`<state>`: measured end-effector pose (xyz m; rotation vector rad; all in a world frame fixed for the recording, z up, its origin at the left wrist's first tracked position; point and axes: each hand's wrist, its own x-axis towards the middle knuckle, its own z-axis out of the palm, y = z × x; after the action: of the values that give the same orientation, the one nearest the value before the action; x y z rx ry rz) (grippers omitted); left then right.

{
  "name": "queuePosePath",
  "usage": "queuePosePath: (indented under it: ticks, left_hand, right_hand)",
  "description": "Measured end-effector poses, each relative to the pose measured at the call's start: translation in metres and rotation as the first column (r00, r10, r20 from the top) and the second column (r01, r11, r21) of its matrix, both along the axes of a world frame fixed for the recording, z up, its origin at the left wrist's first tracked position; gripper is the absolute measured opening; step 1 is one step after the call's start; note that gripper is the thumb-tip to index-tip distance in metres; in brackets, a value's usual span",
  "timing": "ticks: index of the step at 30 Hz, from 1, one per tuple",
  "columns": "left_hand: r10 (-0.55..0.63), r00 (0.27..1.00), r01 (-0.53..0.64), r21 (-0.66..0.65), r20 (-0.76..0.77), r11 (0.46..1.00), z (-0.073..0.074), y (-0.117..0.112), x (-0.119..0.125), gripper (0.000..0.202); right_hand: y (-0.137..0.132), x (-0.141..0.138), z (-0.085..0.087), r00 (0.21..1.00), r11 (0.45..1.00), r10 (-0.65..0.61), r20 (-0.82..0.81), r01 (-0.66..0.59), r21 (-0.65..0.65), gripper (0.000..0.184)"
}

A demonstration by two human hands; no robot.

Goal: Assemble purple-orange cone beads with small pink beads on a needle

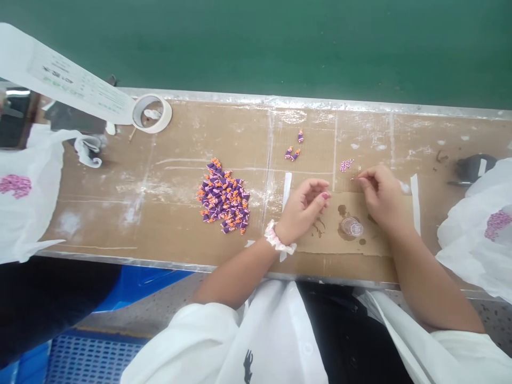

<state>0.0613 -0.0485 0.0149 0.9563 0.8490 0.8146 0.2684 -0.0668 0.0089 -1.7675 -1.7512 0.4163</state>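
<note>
My left hand [303,209] rests on the cardboard-covered bench [168,213], fingers curled in with the tips pinched together; nothing shows plainly in them. My right hand [381,195] is beside it, fingers bent and pinched near a small heap of pink bits [346,165]. A pile of several purple and orange pieces [224,198] lies to the left of my left hand. Three more purple pieces [294,149] lie farther back. A small clear cap [353,228] sits between my wrists.
A roll of tape [152,113] and a printed sheet [64,80] lie at the back left. White plastic bags holding pink bits sit at the left [28,186] and right [480,229] edges. A black object [472,168] is at the far right. A blue crate [88,352] stands below.
</note>
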Motion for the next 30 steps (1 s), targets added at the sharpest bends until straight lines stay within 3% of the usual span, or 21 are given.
queuePosePath:
  ticks: [3, 6, 15, 23, 30]
  left_hand:
    - [-0.039, 0.998, 0.041, -0.036, 0.051, 0.999, 0.001, -0.007, 0.006, 0.034]
    - [-0.132, 0.984, 0.139, -0.06, 0.119, 0.988, 0.001, -0.012, 0.01, 0.035]
    - [-0.186, 0.965, 0.21, -0.12, 0.186, 0.97, 0.004, -0.015, 0.007, 0.035]
    - [-0.182, 0.945, 0.218, -0.105, 0.273, 0.97, 0.008, -0.014, 0.006, 0.029]
    - [-0.191, 0.959, 0.209, -0.069, 0.21, 0.975, 0.009, -0.015, 0.006, 0.032]
  right_hand:
    - [-0.014, -0.008, 0.018, 0.968, 0.994, 0.106, -0.227, -0.11, -0.008, 0.009]
    - [-0.024, -0.018, 0.029, 0.921, 0.972, 0.23, -0.315, -0.231, 0.036, 0.01]
    - [-0.032, -0.025, 0.033, 0.92, 0.936, 0.343, -0.189, -0.319, 0.147, 0.012]
    - [-0.04, -0.03, 0.03, 0.864, 0.967, 0.254, -0.435, -0.228, 0.113, 0.018]
    - [-0.038, -0.029, 0.032, 0.898, 0.929, 0.356, -0.257, -0.311, 0.199, 0.025]
